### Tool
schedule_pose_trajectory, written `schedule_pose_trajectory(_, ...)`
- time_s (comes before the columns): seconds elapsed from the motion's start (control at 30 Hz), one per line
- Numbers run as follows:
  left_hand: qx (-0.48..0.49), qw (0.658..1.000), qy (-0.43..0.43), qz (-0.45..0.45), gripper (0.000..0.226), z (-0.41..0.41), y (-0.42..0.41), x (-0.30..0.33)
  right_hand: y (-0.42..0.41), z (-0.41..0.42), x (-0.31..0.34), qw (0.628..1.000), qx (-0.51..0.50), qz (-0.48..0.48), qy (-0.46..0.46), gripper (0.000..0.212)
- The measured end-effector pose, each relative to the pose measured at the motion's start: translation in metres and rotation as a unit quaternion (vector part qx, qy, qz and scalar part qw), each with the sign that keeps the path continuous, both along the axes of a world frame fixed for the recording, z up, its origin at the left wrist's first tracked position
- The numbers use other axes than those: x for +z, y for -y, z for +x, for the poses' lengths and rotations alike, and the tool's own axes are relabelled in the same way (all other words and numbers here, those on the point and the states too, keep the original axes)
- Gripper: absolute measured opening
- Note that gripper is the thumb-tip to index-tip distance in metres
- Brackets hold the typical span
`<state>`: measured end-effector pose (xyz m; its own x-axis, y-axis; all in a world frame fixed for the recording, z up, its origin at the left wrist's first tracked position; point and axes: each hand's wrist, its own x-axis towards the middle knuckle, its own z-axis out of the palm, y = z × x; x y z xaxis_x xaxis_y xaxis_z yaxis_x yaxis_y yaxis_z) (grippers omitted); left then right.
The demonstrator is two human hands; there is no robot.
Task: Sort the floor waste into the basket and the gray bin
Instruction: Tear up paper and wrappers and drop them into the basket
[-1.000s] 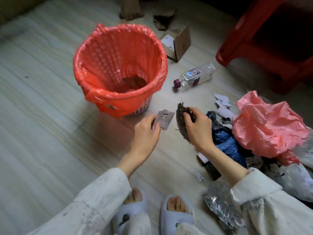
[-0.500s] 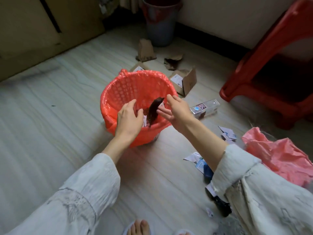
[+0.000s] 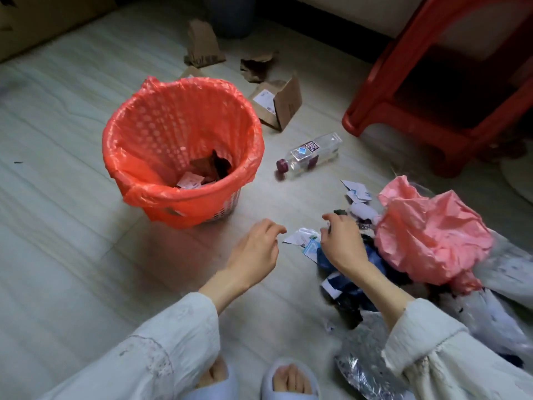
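Note:
The basket (image 3: 184, 209), lined with an orange-red bag, stands on the floor at centre left; a dark scrap (image 3: 215, 166) and a white wrapper (image 3: 189, 180) lie inside. My left hand (image 3: 253, 252) hovers empty in front of it, fingers loosely curled. My right hand (image 3: 341, 243) reaches down onto the waste pile, over a white and blue wrapper (image 3: 304, 241) and blue packaging (image 3: 375, 259); its fingertips are hidden from me. The gray bin (image 3: 230, 15) stands at the far top edge, mostly cut off.
A crumpled pink bag (image 3: 429, 238) tops the pile at right. A clear bottle (image 3: 310, 154) lies beside the basket, with a torn cardboard box (image 3: 278, 106) and cardboard pieces (image 3: 202, 47) behind. A red plastic stool (image 3: 403, 82) stands at upper right. Silver foil (image 3: 366, 368) lies near my slippers.
Both hands dropped the dark scrap and the wrapper into the basket, then drew back to the pile. They now hold nothing visible.

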<state>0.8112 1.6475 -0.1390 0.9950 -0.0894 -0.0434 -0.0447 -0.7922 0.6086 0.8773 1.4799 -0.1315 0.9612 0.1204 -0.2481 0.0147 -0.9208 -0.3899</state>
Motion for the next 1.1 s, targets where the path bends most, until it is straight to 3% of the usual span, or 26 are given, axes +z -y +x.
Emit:
schedule_pose_trajectory(0.07, -0.064, 0.991, -0.102, 0.060, 0.047, 0.009, 0.013, -0.034, 0.015, 0.002, -0.026, 0.992, 0.063, -0.108, 0.009, 0.038)
schedule_pose_trajectory(0.17, -0.179, 0.948, -0.194, 0.178, 0.062, 0.030, 0.030, -0.076, 0.024, 0.007, -0.060, 0.967, 0.121, -0.225, 0.009, 0.048)
schedule_pose_trajectory(0.3, -0.252, 0.914, -0.184, 0.259, 0.062, 0.050, 0.047, -0.111, 0.039, 0.007, -0.088, 0.942, 0.161, -0.294, -0.010, 0.064)
schedule_pose_trajectory(0.4, -0.276, 0.895, -0.182, 0.299, 0.058, 0.050, 0.051, -0.127, 0.056, 0.000, -0.101, 0.924, 0.187, -0.334, -0.029, 0.057)
schedule_pose_trajectory(0.57, -0.234, 0.892, -0.221, 0.318, 0.053, 0.041, 0.043, -0.126, 0.066, -0.002, -0.102, 0.916, 0.176, -0.358, -0.038, 0.050)
schedule_pose_trajectory(0.77, -0.161, 0.904, -0.225, 0.326, 0.054, 0.010, 0.007, -0.120, 0.046, -0.002, -0.105, 0.909, 0.239, -0.328, 0.093, 0.042)
schedule_pose_trajectory(0.87, -0.143, 0.912, -0.209, 0.323, 0.060, -0.001, -0.002, -0.115, 0.030, 0.005, -0.113, 0.914, 0.266, -0.297, 0.071, 0.049)
schedule_pose_trajectory(0.97, -0.104, 0.938, -0.204, 0.260, 0.052, 0.004, -0.005, -0.104, 0.022, 0.019, -0.119, 0.943, 0.218, -0.247, -0.037, 0.051)
schedule_pose_trajectory(1.1, -0.079, 0.950, -0.162, 0.256, 0.055, 0.016, -0.015, -0.110, 0.011, 0.025, -0.117, 0.963, 0.183, -0.180, -0.080, 0.043)
